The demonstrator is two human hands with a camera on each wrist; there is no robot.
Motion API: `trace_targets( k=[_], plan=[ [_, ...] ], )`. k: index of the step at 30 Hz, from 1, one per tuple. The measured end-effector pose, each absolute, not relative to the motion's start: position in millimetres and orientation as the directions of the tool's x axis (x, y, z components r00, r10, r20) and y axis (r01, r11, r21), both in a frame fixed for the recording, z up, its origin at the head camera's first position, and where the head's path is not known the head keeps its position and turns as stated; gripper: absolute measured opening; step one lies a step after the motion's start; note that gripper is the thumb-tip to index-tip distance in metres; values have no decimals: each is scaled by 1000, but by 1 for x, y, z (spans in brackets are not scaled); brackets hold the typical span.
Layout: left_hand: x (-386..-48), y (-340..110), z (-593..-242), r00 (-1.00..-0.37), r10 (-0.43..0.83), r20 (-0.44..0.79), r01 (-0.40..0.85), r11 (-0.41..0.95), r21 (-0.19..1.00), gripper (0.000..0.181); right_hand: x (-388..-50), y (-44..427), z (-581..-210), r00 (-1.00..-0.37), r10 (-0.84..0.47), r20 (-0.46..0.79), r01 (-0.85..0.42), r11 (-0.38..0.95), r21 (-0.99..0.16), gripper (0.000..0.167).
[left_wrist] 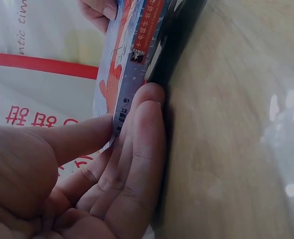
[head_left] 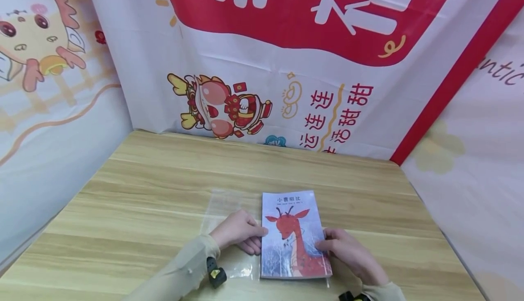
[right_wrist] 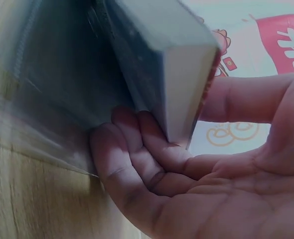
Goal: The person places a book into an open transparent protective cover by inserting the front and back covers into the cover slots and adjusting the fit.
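Room to pass lay over the wood-grain tabletop [head_left: 135, 192] at lower left and middle of the head view, up to the printed cloth [head_left: 245, 53] across the top. At lower centre, the left hand [head_left: 240, 232] and right hand [head_left: 350, 252] blocked both sides of the deer-cover book [head_left: 282, 260], beside clear plastic film [head_left: 221, 203].
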State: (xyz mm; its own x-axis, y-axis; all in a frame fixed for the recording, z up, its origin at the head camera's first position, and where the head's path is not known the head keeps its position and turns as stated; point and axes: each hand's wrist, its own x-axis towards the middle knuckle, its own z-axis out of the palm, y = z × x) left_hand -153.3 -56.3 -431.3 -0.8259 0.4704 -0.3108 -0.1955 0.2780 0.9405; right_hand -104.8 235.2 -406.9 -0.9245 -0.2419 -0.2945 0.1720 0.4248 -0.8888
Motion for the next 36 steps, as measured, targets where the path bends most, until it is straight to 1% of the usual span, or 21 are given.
trace_targets(
  k=[11,21,25,30,33,36],
  plan=[
    [-153,-56,-427,-833,462,-305,-201,261,944,16,-104,234,-408,-935,-224,-277,158,437,-886,16],
    [-150,-55,-425,-850,421,-315,-196,302,933,16,-104,231,-407,-938,-218,-268,157,423,-892,17],
    [-148,-56,-428,-850,418,-319,-199,306,931,16,-102,228,-407,-948,-182,-259,142,486,-862,18],
    [-150,-55,-428,-851,416,-320,-203,301,932,16,-100,224,-411,-979,-77,-190,103,615,-782,17],
    [-150,-54,-428,-855,408,-321,-207,299,932,16,-102,222,-413,-987,-1,-159,120,655,-746,19],
    [-151,-53,-428,-861,396,-319,-209,296,932,16,-106,222,-415,-987,42,-152,140,673,-726,22]
  ],
)
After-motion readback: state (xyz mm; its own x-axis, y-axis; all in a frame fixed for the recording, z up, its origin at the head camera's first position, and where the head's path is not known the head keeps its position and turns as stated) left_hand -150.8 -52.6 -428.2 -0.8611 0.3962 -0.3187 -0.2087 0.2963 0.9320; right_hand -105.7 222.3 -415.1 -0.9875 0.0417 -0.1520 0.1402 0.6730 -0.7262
